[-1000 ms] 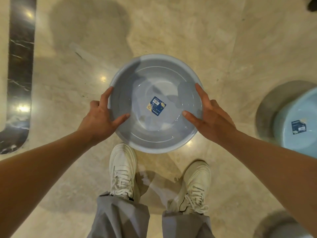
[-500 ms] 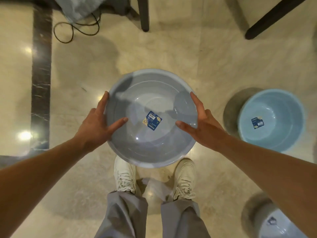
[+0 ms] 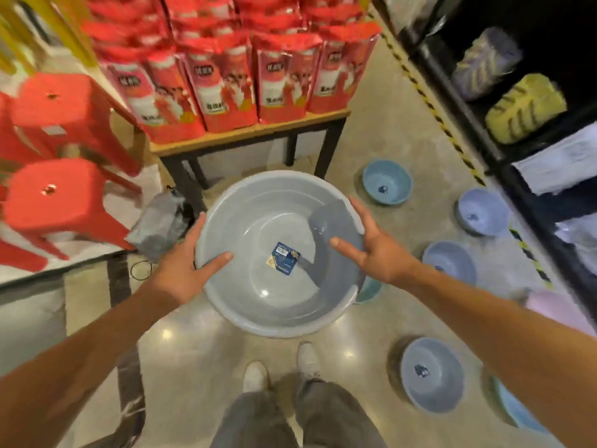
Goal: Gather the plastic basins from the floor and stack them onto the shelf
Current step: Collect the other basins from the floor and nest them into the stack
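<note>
A large grey plastic basin with a blue label in its bottom is held up at waist height over the floor. My left hand grips its left rim with the thumb inside. My right hand grips the right rim the same way. Several more basins lie on the floor to the right: a blue basin, two lilac basins, and a grey-blue basin. A teal basin peeks out from under the held one. The dark shelf runs along the right side.
A wooden table with black legs carries red packages straight ahead. Red plastic stools stand at the left, with a grey bag below them. My feet are on the marble floor. A pink item lies by the shelf.
The view has swung up from the floor as I rose with the basin; the table, stools, shelf and more basins have come into sight. Both hands keep the same grip.
</note>
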`<state>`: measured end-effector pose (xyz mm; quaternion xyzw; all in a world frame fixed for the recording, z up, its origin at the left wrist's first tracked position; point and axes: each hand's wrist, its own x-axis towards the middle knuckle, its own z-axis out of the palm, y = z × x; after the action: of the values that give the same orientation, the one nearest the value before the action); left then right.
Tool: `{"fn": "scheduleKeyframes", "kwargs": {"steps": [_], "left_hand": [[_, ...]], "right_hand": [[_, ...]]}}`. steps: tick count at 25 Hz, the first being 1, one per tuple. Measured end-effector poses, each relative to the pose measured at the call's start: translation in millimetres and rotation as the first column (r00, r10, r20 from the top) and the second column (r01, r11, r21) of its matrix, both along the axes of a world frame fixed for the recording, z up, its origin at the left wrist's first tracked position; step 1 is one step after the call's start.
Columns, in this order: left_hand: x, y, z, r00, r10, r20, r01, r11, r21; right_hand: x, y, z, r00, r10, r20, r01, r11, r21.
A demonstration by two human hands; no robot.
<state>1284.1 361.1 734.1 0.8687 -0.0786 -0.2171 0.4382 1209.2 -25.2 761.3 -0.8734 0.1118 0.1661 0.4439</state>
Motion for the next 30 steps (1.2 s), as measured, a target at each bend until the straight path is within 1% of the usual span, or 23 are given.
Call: {"fn": "scheduleKeyframes", "kwargs": {"steps": [2,4,7,9,11,14,17,23,26,28,30], "left_hand": [[5.4,-15.6,49.6,0.996,-0.084,0.010,0.084,0.994,-0.071],[9.2,-41.0,92.6,0.988,-0.152,0.023,0.154,0.981,-0.114],[9.1,-80.2,130.1,0.960,-0.271,0.064,0.278,0.949,-0.151],[7.9,-115.3,147.7,0.921,-0.381,0.078,0.389,0.907,-0.163],[10.5,-151.5,154.4,0.895,-0.435,0.094,0.445,0.886,-0.134],[18.5,-203.2,149.2,0.854,-0.508,0.115,0.518,0.851,-0.091],[24.7,-258.8,137.8,0.834,-0.540,0.116,0.549,0.833,-0.071],[57.9,-360.5,105.1,0.837,-0.545,0.046,0.547,0.836,-0.036],[82.6,-404.2,73.7,0.858,-0.513,0.012,0.513,0.858,-0.025],[98.5,-429.4,49.3,0.863,-0.502,-0.052,0.502,0.865,-0.025],[115.9,-453.5,12.0,0.841,-0.526,-0.127,0.523,0.850,-0.056]], "right_hand": [[-25.5,-17.0,60.2,0.993,-0.100,0.068,0.099,0.995,0.023],[-54.7,-32.6,101.8,0.972,-0.201,0.125,0.200,0.980,0.021],[-98.5,-54.1,128.8,0.932,-0.330,0.153,0.331,0.943,0.015],[-128.1,-67.0,137.8,0.891,-0.419,0.174,0.418,0.907,0.048],[-151.6,-80.8,138.0,0.851,-0.488,0.195,0.490,0.871,0.042],[-174.3,-108.3,128.9,0.800,-0.571,0.183,0.569,0.819,0.068],[-178.7,-149.0,113.0,0.795,-0.587,0.156,0.588,0.808,0.043],[-139.2,-241.7,76.2,0.792,-0.603,0.090,0.599,0.797,0.077],[-110.4,-283.4,45.7,0.807,-0.589,0.035,0.585,0.807,0.081],[-91.7,-305.9,19.3,0.813,-0.582,-0.023,0.582,0.810,0.069],[-74.3,-323.8,-18.0,0.800,-0.592,-0.095,0.598,0.801,0.044]]}}
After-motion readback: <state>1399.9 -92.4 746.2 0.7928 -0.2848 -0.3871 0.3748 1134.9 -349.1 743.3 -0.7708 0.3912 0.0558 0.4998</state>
